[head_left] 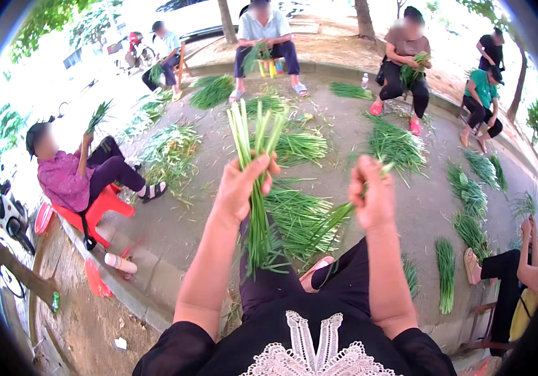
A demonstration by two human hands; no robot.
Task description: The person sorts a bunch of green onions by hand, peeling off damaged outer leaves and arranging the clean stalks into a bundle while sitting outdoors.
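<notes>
Head view: a pale bottle is at the curb on the left; its contents cannot be made out. The left hand grips a bundle of green stalks above the lap, long axis running away from the body, pale ends outward, leafy tips toward the lap. The right hand, blurred, is closed around a thinner bunch, slanting leaf-end down-left, near a loose pile on the pavement.
</notes>
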